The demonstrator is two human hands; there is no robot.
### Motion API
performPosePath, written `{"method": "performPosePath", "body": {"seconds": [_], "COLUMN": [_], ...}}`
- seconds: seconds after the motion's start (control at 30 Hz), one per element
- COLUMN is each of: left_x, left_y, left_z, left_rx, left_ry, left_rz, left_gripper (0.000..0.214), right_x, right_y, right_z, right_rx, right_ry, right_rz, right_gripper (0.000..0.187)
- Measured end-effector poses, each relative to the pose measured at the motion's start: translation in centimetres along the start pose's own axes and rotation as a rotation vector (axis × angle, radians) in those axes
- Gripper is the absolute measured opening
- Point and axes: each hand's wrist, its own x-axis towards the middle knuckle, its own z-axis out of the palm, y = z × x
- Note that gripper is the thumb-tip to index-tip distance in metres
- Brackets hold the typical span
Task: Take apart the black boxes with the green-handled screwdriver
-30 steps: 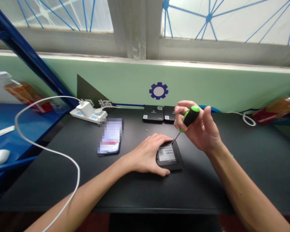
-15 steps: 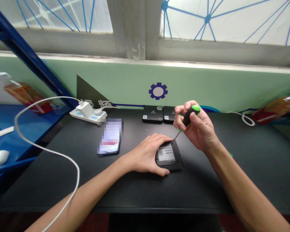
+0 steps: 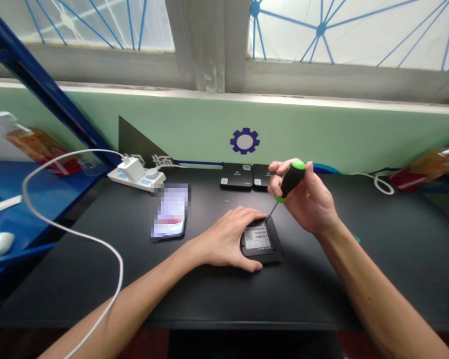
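Observation:
A flat black box (image 3: 278,246) with a white label lies on the dark desk. My left hand (image 3: 230,239) grips its left side, thumb at the near edge and fingers at the far edge. In my right hand (image 3: 309,199) is a screwdriver (image 3: 294,180) with a black and green handle, held tilted. Its tip meets the box near the far edge, close to my left fingertips; the exact contact point is too small to make out. Beyond my left hand, a few tiny screws (image 3: 226,201) lie on the desk.
Two more black boxes (image 3: 236,177) stand against the green wall, one partly behind my right hand. A phone (image 3: 171,212) lies to the left, near a white power strip (image 3: 136,178). A white cable (image 3: 121,269) loops across my left forearm. A drink bottle (image 3: 426,169) is at far right.
My right thumb has shifted from the side of the screwdriver handle toward its back end, and the handle has tipped slightly left. My left hand and the box stay in place.

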Motion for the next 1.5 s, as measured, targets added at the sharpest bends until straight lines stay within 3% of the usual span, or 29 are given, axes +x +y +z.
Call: {"method": "performPosePath", "body": {"seconds": [0.63,0.83,0.93,1.17,1.4,1.5], "left_x": [-0.1,0.4,0.6,0.7,0.4,0.4], "left_y": [-0.1,-0.7,-1.0,-1.1,-2.5,-3.2], "left_z": [0.1,0.8,0.9,0.1,-3.3,-3.9], "left_rx": [-0.042,-0.081,-0.093,-0.049,-0.043,-0.038], "left_ry": [0.034,0.277,0.357,0.396,0.8,0.858], "left_rz": [-0.011,-0.027,-0.006,-0.063,-0.324,-0.396], "left_gripper": [0.094,0.034,0.019,0.016,0.017,0.017], "right_x": [-0.2,-0.1,-0.1,0.1,0.6,0.7], "right_y": [-1.6,-2.1,-2.1,-1.7,-1.2,-1.1], "right_z": [0.9,0.8,0.6,-0.2,-1.8,-2.1], "right_rx": [0.099,0.208,0.176,0.178,0.331,0.361], "right_ry": [0.066,0.128,0.149,0.116,0.14,0.152], "right_rz": [-0.066,-0.028,-0.031,-0.053,-0.001,0.012], "right_gripper": [0.042,0.038,0.037,0.035,0.029,0.028]}}
